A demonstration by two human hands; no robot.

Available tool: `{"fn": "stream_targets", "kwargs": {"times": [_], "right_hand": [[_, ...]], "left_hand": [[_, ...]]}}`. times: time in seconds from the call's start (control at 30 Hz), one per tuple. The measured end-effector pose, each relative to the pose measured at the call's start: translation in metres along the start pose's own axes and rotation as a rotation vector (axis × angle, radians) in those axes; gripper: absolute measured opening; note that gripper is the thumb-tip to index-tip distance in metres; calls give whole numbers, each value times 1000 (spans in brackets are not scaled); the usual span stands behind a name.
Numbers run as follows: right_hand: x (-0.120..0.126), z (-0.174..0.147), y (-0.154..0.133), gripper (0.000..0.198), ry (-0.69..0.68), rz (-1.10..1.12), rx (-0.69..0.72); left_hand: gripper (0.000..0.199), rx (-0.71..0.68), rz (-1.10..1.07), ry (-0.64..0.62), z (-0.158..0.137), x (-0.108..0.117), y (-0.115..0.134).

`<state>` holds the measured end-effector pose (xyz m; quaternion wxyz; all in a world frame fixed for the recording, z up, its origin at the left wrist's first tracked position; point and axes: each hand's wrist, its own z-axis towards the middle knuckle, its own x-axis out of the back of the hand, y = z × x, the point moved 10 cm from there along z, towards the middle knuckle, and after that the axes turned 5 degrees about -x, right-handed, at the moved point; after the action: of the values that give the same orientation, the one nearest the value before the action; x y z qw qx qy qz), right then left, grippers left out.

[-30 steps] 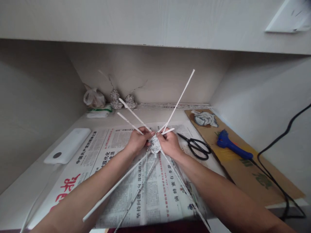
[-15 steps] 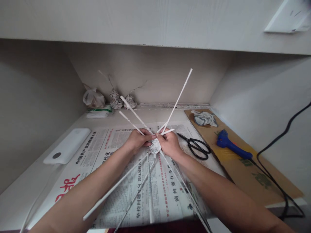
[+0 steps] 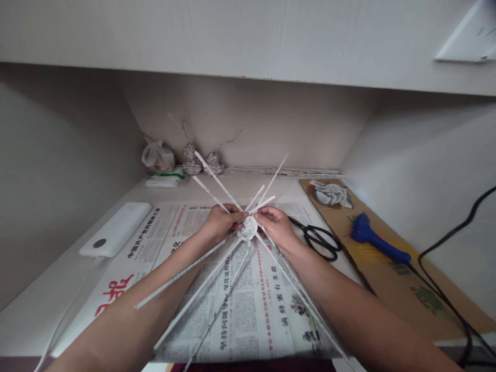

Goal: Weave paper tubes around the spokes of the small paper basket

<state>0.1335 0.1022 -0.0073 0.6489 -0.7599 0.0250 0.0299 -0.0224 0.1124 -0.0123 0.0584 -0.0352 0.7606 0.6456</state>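
Between my hands is a small round woven paper base (image 3: 248, 228), with several rolled-paper sticks (image 3: 201, 291) fanning out from it in all directions. My left hand (image 3: 225, 221) grips its left edge, thumb on top and fingers curled beneath. On the right edge, my right hand (image 3: 276, 225) pinches the base and the sticks beside it with thumb and forefinger. Some fingertips are hidden under the weave. The piece is held above a spread newspaper (image 3: 240, 320). Black-handled scissors (image 3: 321, 242) lie just right of my right hand.
A blue glue gun (image 3: 377, 240) with a black cord and a crumpled grey-white cloth (image 3: 332, 195) rest on cardboard (image 3: 391, 279) at right. A white power bank (image 3: 116, 230) lies left. Behind stand two woven gourd shapes (image 3: 191, 160), a plastic bag (image 3: 158, 156) and long paper sticks (image 3: 287, 172).
The woven base has turned in my hands, its sticks swinging clockwise. The long stick at the upper right now looks shorter and lower. My right hand's grip has shifted slightly. The view has moved a little.
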Motion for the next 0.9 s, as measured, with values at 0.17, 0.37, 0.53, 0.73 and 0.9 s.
{"fn": "stream_targets", "kwargs": {"times": [0.17,0.37,0.53,0.73,0.9], "right_hand": [[-4,-1,-1,33,-17,82,31],[-7,-5,-6,32,-23,34,78],[-1,-4,-12,29,0,26,77],[-6,2,-6,37,-179,234,-97],[-36,-16,8,47,-492,151,-219]], "left_hand": [[36,-51,-20,9,1,-3,3],[33,-21,21,61,0,2,-1],[27,-60,96,-71,0,-2,7],[30,-19,-69,-7,11,14,8],[34,-15,-262,71,19,21,5]]}}
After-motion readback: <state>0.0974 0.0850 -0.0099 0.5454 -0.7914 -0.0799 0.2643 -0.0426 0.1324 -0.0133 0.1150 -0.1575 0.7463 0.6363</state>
